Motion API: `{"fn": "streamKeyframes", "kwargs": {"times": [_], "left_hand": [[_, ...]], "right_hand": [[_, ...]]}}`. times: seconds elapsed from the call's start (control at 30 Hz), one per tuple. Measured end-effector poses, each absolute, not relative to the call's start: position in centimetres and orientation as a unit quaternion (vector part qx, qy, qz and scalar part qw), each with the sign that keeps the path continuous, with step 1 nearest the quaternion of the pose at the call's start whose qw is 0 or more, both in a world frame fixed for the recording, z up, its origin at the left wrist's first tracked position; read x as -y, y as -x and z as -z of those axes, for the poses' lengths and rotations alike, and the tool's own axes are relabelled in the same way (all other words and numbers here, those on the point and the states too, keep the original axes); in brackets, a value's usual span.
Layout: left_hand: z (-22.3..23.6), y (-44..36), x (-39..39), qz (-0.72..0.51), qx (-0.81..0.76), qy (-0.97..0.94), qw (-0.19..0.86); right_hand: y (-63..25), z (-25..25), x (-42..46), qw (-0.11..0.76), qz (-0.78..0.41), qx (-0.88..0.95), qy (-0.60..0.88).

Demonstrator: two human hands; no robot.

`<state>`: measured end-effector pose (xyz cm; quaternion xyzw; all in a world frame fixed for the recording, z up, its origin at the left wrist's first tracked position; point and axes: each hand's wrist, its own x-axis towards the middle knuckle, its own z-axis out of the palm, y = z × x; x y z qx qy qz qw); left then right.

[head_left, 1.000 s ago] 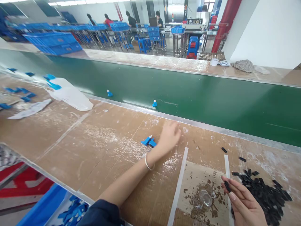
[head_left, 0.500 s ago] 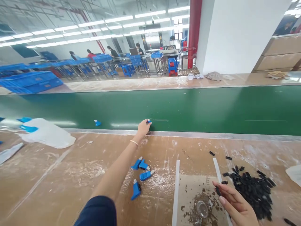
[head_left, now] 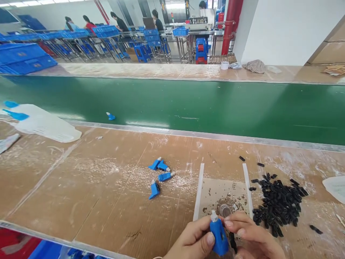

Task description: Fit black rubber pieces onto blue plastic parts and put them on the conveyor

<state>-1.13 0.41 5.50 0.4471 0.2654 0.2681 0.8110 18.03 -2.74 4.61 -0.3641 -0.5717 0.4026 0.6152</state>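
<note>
Low in the view, my left hand (head_left: 194, 239) is closed around a blue plastic housing (head_left: 219, 235) with a pale tip pointing up and an opening in its side. Close beside it my right hand (head_left: 254, 235) pinches a small black plastic piece (head_left: 232, 242), its fingers near the housing; whether the two parts touch I cannot tell. Several similar blue parts (head_left: 154, 190) with pale tips lie on the table to the left. A pile of small black pieces (head_left: 280, 201) is spread to the right of my right hand.
A clear round cup (head_left: 225, 210) stands on a spattered sheet between white tape strips (head_left: 198, 192). Beyond runs a green conveyor belt (head_left: 172, 104) carrying one blue part (head_left: 110, 116). White bags (head_left: 48, 124) lie left; blue crates (head_left: 25, 57) stand behind. People sit at far tables.
My left hand has come back from the belt's near edge with the blue housing, down beside my right hand. My right hand still holds the black piece. The view has tilted down.
</note>
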Motion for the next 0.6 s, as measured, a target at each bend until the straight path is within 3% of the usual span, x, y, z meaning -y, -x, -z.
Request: {"fn": "streamKeyframes", "kwargs": {"times": [0.4,0.6], "left_hand": [[-5.9,0.5,-0.4,-0.262,-0.263,-0.452,0.811],[-5.8,0.1,-0.3,-0.274,-0.282,-0.357,0.848]], "right_hand": [[-18.9,-5.7,1.2,0.528,-0.268,0.724,0.355],[-18.7,-5.5,1.7,0.431,-0.047,0.819,0.376]]}}
